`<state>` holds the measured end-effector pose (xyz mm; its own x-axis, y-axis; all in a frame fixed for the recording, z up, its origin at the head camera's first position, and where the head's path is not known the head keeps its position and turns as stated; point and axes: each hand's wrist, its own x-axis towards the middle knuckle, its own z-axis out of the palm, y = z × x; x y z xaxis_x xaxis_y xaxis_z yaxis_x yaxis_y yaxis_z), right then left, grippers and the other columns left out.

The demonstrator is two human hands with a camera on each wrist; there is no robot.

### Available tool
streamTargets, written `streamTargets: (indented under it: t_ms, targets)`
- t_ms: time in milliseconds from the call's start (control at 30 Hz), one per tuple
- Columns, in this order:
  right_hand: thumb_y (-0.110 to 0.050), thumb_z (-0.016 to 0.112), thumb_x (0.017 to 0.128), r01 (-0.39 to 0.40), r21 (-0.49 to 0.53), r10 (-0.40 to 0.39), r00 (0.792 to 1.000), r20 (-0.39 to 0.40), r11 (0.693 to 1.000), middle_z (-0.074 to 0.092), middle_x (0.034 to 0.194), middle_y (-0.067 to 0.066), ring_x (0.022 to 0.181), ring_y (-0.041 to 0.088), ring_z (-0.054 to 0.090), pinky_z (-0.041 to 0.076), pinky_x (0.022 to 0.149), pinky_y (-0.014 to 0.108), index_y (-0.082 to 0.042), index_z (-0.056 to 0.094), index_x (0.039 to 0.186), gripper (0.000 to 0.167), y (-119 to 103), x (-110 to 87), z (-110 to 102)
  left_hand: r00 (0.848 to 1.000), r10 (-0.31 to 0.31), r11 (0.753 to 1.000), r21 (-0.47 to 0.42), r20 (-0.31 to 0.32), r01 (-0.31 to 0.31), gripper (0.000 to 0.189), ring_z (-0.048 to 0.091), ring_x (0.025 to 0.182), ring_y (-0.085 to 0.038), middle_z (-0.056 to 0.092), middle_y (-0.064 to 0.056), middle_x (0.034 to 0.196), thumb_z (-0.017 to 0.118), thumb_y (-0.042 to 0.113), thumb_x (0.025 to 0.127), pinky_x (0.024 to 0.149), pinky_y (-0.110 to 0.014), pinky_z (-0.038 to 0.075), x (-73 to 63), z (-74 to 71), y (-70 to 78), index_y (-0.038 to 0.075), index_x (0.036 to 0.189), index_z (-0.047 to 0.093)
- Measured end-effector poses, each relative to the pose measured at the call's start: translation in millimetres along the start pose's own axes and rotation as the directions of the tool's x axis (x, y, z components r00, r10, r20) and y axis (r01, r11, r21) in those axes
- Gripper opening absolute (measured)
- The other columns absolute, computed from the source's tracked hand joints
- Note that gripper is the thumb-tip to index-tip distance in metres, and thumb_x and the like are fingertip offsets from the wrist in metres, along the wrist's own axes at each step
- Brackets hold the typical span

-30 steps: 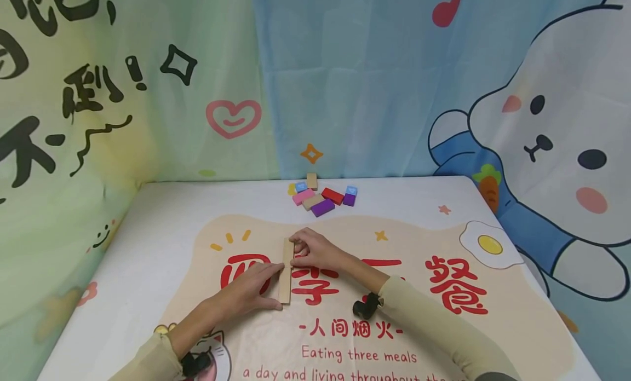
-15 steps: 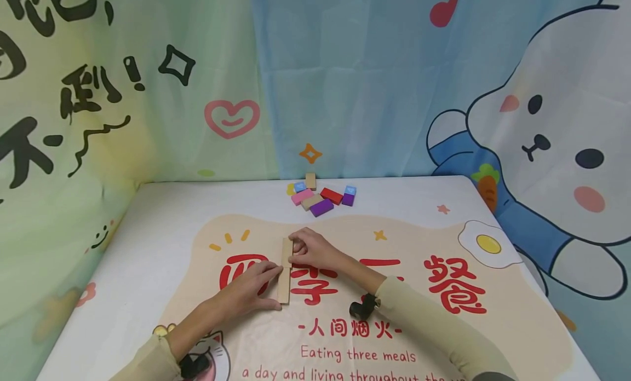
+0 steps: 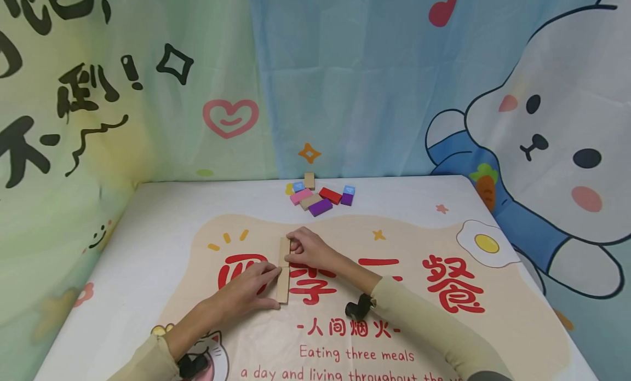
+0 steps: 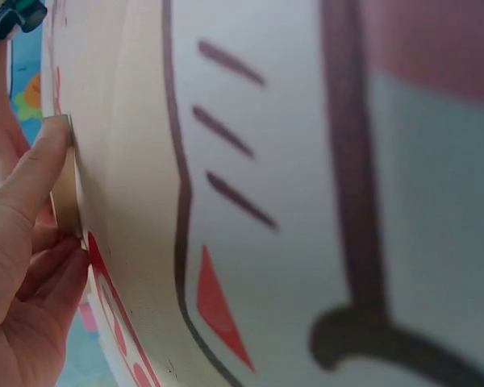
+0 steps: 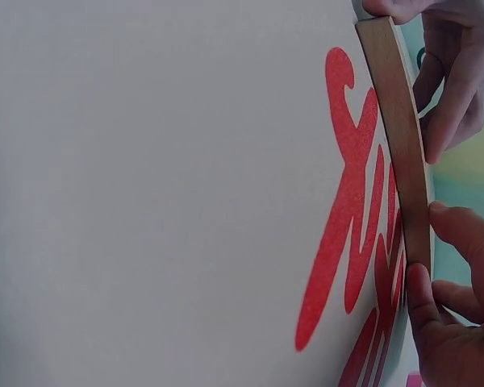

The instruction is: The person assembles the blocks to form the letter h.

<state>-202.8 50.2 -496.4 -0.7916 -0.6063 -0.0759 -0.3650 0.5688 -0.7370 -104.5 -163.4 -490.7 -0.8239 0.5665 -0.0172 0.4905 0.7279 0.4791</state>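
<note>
Two plain wooden blocks lie end to end on the printed tablecloth in the head view, forming one narrow strip. My left hand (image 3: pixel 241 294) holds the near block (image 3: pixel 283 287) from the left, with its thumb at the near end and its fingers by the joint. From the right, my right hand (image 3: pixel 313 250) pinches the far block (image 3: pixel 284 250), its thumb on the side and its index finger at the far end. In the right wrist view the wooden strip (image 5: pixel 395 105) stands on its edge or lies flat; I cannot tell which.
Beyond the hands, loose coloured blocks lie near the table's back edge, among them a purple block (image 3: pixel 320 207), a red block (image 3: pixel 330 195) and a pink block (image 3: pixel 301 196). A printed curtain (image 3: pixel 345 96) hangs behind the table.
The far block has shifted slightly left, closer into line with the near block, and my right thumb has moved left with it. My left hand has stayed almost still.
</note>
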Motion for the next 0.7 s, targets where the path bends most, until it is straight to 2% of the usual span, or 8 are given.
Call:
streamTargets:
  t_ms: [167, 333, 533, 700]
  targets:
    - [-0.019, 0.073, 0.087, -0.011, -0.002, 0.011, 1.000, 0.006, 1.000, 0.055, 0.105, 0.008, 0.087, 0.010, 0.055, 0.049, 0.080, 0.017, 0.001, 0.054, 0.131, 0.052, -0.9, 1.6, 0.6, 1.000, 0.030, 0.999, 0.018, -0.002, -0.030, 0.079, 0.053, 0.110, -0.012, 0.055, -0.003, 0.128, 0.077, 0.046, 0.078, 0.093, -0.031, 0.052, -0.6, 0.7, -1.3, 0.014, 0.144, 0.048]
    - [-0.019, 0.070, 0.089, 0.031, -0.037, -0.030, 0.999, 0.029, 0.999, 0.054, 0.111, 0.009, 0.090, 0.012, 0.054, 0.048, 0.081, 0.019, 0.000, 0.051, 0.135, 0.053, -0.4, 3.0, 0.4, 0.997, 0.067, 0.996, 0.064, 0.028, -0.069, 0.072, 0.049, 0.105, -0.009, 0.054, 0.000, 0.124, 0.074, 0.047, 0.081, 0.086, -0.026, 0.051, 0.6, 0.9, -3.2, 0.023, 0.144, 0.048]
    - [-0.020, 0.065, 0.093, 0.070, -0.102, -0.062, 0.995, 0.078, 0.992, 0.052, 0.133, 0.011, 0.100, 0.016, 0.055, 0.051, 0.092, 0.029, -0.005, 0.054, 0.137, 0.048, -3.2, 3.0, -1.8, 0.995, 0.091, 0.989, 0.112, 0.037, -0.094, 0.068, 0.048, 0.103, -0.010, 0.055, -0.002, 0.122, 0.071, 0.049, 0.083, 0.086, -0.027, 0.049, 1.9, -0.3, -3.9, 0.021, 0.141, 0.052]
    - [-0.019, 0.064, 0.093, 0.069, -0.120, -0.059, 0.994, 0.090, 0.990, 0.051, 0.136, 0.011, 0.105, 0.018, 0.055, 0.050, 0.097, 0.034, -0.006, 0.054, 0.137, 0.047, -5.3, 2.9, -3.6, 0.996, 0.088, 0.990, 0.110, 0.031, -0.091, 0.068, 0.049, 0.105, -0.011, 0.056, -0.002, 0.124, 0.072, 0.049, 0.082, 0.087, -0.028, 0.051, 1.3, -0.8, -3.5, 0.019, 0.141, 0.053]
